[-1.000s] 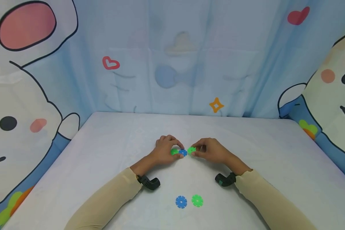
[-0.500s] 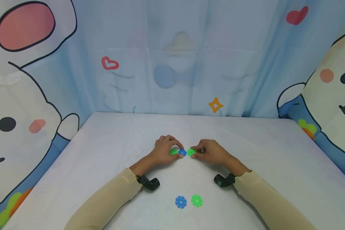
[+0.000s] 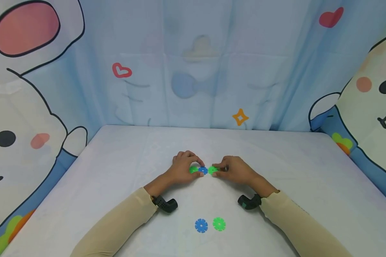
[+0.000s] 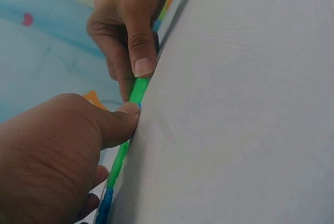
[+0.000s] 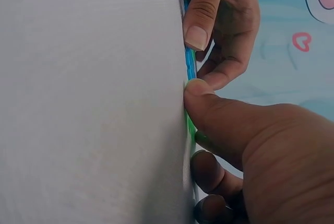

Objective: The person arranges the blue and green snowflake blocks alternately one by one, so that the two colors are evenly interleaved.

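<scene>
Flat on the table, my left hand pinches a notched blue plastic disc between thumb and fingers. A green disc joins it on the left, partly under the palm. Beyond that, the left wrist view shows another blue disc in the same row, mostly covered by the hand. My right hand pinches a second green disc, its edge right against the blue disc's edge. Whether their notches interlock cannot be told.
Nearer the front of the white table lie a loose blue disc and a loose green disc, side by side and apart. A blue printed curtain hangs behind the table's back edge.
My right hand has lowered slightly toward the front, bringing its green disc level with the blue one. The left hand stays almost in place; the whole head view shifts a little.
</scene>
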The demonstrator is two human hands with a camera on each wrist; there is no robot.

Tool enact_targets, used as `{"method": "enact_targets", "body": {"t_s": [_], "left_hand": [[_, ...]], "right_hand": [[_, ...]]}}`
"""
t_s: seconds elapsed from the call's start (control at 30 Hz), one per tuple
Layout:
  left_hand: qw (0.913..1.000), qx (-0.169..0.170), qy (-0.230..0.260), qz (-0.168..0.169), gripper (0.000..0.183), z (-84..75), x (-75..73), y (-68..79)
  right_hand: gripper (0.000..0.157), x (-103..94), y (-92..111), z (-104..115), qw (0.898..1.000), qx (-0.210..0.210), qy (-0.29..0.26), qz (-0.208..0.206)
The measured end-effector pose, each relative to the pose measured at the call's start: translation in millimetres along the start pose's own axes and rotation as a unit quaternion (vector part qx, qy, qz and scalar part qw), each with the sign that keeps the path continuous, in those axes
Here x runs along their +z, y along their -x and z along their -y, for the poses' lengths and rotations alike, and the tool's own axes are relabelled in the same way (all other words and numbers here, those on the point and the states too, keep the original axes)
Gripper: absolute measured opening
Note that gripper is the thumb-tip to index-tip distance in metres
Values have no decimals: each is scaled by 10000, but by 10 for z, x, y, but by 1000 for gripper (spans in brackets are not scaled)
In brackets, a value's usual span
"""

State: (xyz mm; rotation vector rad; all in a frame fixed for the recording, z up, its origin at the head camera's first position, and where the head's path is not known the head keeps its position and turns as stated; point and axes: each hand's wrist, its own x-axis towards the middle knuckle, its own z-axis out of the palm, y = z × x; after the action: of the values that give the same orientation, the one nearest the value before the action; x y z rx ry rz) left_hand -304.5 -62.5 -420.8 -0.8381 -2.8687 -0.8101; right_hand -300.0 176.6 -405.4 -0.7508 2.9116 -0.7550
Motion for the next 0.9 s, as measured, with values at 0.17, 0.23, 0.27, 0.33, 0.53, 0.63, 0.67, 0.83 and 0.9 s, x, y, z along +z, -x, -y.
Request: {"method": "enact_targets", "body": {"t_s": [0.17, 0.23, 0.27, 0.33, 0.53, 0.63, 0.67, 0.83, 0.9], "left_hand": [[10000, 4, 31, 15, 26, 3, -8, 3], [10000, 12, 25, 9, 25, 1, -11, 5], [10000, 17, 38, 11, 25, -1, -13, 6], [10000, 22, 40, 10, 25, 1, -12, 6], [10000, 38, 42, 25, 24, 1, -12, 7], [10000, 64, 51, 24, 25, -1, -17, 8], [10000, 82, 49, 18, 25, -2, -18, 8], [9999, 105, 55, 10, 25, 3, -11, 4], [9999, 94, 54, 22, 25, 8, -5, -1]], "right_hand": [[45, -9, 7, 21, 10000, -1, 17, 16], [46, -9, 8, 25, 10000, 0, 20, 1], [46, -8, 7, 26, 10000, 0, 25, -11], [46, -7, 6, 28, 10000, 9, 13, -39], [45, -5, 6, 28, 9999, 31, 2, -104], [43, -1, 3, 23, 9999, 83, -10, -123], [43, 0, 3, 21, 9999, 83, -16, -128], [41, 2, 5, 11, 9998, 42, -62, -162], [40, 4, 4, 3, 9998, 12, -129, -165]]}}
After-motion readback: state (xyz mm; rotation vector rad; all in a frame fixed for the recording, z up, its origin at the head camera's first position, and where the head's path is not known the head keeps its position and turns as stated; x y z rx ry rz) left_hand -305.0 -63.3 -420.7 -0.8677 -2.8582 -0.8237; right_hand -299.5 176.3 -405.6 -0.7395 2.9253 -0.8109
